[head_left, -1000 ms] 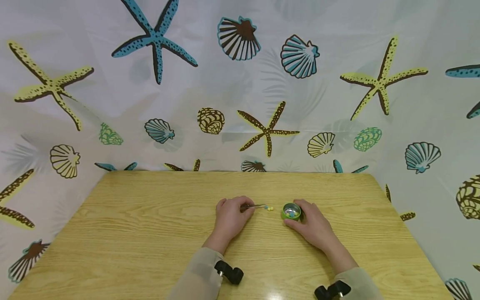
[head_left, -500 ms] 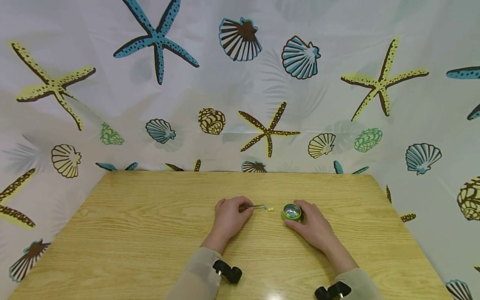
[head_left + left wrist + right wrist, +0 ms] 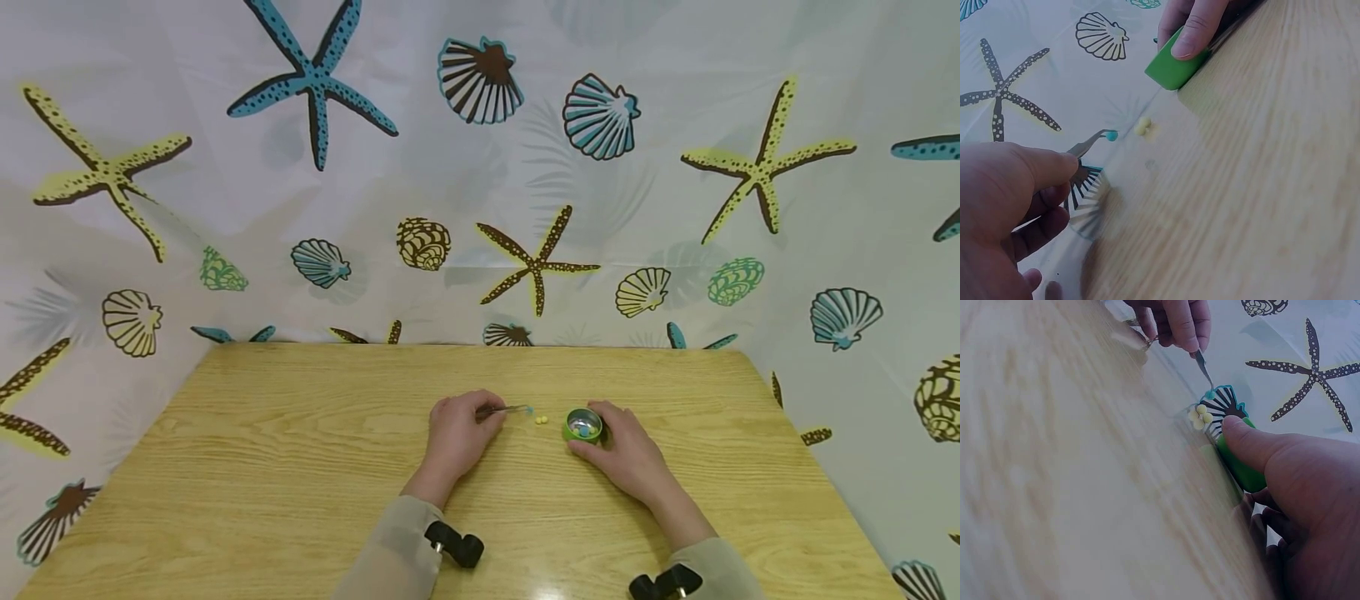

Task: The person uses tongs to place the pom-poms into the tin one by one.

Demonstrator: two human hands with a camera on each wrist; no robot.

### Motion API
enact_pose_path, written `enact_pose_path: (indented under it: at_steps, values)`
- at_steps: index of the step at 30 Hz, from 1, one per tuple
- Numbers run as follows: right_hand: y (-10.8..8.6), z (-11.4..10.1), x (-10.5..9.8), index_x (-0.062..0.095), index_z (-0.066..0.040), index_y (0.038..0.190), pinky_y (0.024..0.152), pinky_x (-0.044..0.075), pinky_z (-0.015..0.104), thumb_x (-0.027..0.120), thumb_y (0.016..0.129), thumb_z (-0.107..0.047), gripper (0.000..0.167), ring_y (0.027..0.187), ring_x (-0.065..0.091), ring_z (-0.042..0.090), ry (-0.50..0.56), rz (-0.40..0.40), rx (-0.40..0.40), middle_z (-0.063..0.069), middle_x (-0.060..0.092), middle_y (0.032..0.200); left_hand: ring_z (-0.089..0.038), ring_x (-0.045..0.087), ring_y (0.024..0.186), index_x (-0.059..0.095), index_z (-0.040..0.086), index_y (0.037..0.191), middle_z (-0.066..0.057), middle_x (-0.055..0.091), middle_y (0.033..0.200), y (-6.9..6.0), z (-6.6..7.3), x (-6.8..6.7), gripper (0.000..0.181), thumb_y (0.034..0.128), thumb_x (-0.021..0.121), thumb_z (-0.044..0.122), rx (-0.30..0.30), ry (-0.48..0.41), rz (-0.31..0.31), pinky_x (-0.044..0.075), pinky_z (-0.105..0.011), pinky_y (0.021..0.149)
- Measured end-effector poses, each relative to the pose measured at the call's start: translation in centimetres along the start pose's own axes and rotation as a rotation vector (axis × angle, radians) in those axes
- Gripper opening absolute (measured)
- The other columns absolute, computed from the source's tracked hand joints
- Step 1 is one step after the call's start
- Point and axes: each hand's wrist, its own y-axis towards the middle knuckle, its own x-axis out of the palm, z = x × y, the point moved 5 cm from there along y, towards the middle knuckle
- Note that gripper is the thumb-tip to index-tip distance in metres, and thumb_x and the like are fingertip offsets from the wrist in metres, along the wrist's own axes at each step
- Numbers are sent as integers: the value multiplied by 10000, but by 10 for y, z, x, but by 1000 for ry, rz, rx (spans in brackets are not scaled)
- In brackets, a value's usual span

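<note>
In the head view my left hand pinches slim metal tweezers with a bent tip. Between the tips sits a small blue bead, held just above the table. A couple of yellow beads lie close together on the wood, right of the tweezers. My right hand grips a small green cup from its right side, thumb in front and fingers behind. The cup stands upright, shiny inside, with blue and yellow beads in it. Its green outer wall shows beneath the thumb in the right wrist view.
The wood-grain table spreads out on both sides of the hands. A white curtain printed with starfish and shells hangs along its back edge and both sides. Black camera mounts sit on both wrists.
The tweezers have risen a little with the blue bead, drawing it up and left, apart from the yellow beads. My right hand and the cup stay in place.
</note>
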Motion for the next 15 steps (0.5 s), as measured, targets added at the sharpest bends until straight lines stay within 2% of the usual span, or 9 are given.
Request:
enact_pose_path:
  at_steps: [7, 15]
  values:
    - [0, -1, 0, 560, -63, 1579, 1161, 441, 655, 843, 1003, -415, 732, 1446, 530, 404, -4, -2, 1, 185, 595, 1549, -207, 775, 999, 855, 182, 1077, 34, 831, 1040, 4, 13, -5, 66, 1014, 840, 189, 81, -13, 59, 487, -555, 1092]
    - [0, -1, 0, 570, -58, 1567, 1157, 449, 649, 846, 1003, -404, 717, 1420, 547, 401, -9, 4, 2, 182, 612, 1525, -179, 779, 1008, 853, 159, 1078, 34, 829, 1041, 5, 35, -1, 68, 1011, 839, 155, 131, -50, 42, 520, -526, 1065]
